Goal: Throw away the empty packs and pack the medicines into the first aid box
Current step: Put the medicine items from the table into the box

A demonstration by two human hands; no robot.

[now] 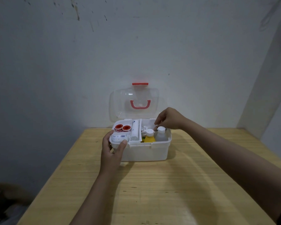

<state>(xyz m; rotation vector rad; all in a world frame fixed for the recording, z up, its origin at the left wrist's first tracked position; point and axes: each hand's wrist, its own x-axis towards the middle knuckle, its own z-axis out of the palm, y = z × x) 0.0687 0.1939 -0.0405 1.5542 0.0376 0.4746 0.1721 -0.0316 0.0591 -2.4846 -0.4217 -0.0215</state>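
A white first aid box (146,151) stands open on the wooden table, its clear lid (134,103) with a red handle leaning back against the wall. An inner tray (120,137) on the left side holds two red-capped tape rolls (122,127), a white bandage roll (135,130) and a flat white pack. The right side holds a yellow bottle (149,138) and a clear white-capped bottle (161,134). My left hand (112,151) grips the box's front left corner at the tray rim. My right hand (167,120) hovers over the clear bottle, fingertips pinched near its cap.
The wooden table (152,184) stretches toward me from the box. A grey wall stands close behind the box, and a white wall corner (266,95) rises at the right. Dark objects (5,202) lie on the floor at the lower left.
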